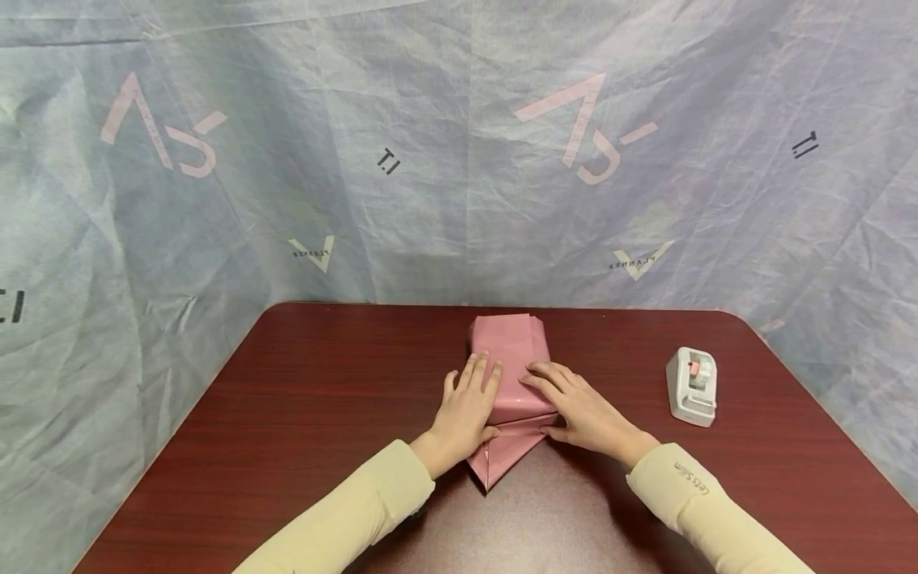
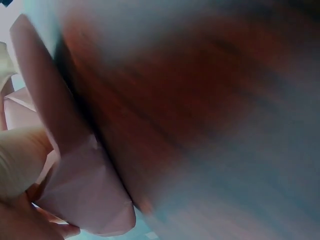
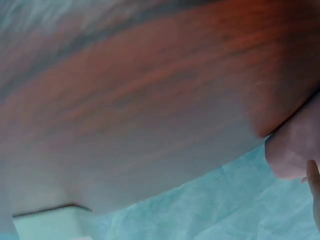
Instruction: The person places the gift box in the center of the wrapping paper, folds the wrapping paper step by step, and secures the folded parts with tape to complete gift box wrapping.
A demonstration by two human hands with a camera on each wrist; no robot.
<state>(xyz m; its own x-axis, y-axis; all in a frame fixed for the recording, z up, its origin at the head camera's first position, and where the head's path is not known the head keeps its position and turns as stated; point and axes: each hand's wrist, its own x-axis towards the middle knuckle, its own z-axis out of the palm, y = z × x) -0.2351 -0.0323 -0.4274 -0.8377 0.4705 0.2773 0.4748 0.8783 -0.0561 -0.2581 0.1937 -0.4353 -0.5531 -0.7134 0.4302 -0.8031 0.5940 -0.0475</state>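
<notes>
A box-shaped package in pink paper [image 1: 511, 343] lies on the table, its near end drawn out into a pointed paper flap [image 1: 495, 462]. My left hand [image 1: 464, 406] rests on the package's left side, fingers extended over the top and thumb at the near fold. On the right side, my right hand [image 1: 584, 410] touches the top with slightly bent fingers, its thumb beside the flap. The left wrist view shows the pink paper [image 2: 80, 185] close to the thumb [image 2: 25, 155]. Only a fingertip [image 3: 313, 175] and a package corner [image 3: 292, 150] appear in the right wrist view.
A white tape dispenser [image 1: 692, 387] stands to the right of the package on the dark red wooden table [image 1: 323, 399]. Behind the table's far edge hangs a grey printed cloth [image 1: 430, 199], which also runs along both sides.
</notes>
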